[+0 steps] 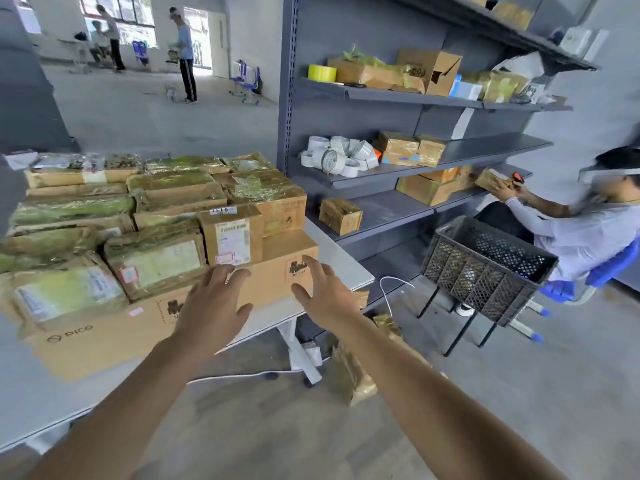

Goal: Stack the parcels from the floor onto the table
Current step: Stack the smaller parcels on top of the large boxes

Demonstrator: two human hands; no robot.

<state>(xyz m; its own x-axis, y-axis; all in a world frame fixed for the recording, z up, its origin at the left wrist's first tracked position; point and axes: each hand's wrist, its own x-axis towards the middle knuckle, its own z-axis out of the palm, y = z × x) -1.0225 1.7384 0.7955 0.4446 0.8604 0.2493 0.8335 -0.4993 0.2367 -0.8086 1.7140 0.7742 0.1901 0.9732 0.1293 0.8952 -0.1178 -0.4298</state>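
Both forearms reach in from the bottom edge, and the hands are empty, fingers spread wide. The left hand (211, 306) hovers over the near edge of a wide flat carton (104, 337) on the counter (34, 393). The right hand (325, 292) is at that carton's right corner. I cannot tell whether any fingertip touches the cardboard.

Just beyond the left hand's fingertips stands a small labelled box (230, 233), part of the stack of parcels (166, 199) already on the counter. Below the right forearm, by the counter's leg, the floor parcels (351, 375) lie waiting.

They look like crumpled cardboard wrapped in glossy tape — probably light to middling, stiff at the corners, soft in the panels and slick where taped. Gripping two opposite sides, fingers hooked under the bottom edges, seems safest.

The right forearm covers part of the floor parcels, so their number is unclear. Their labels are blurred, and nothing shows their weight.
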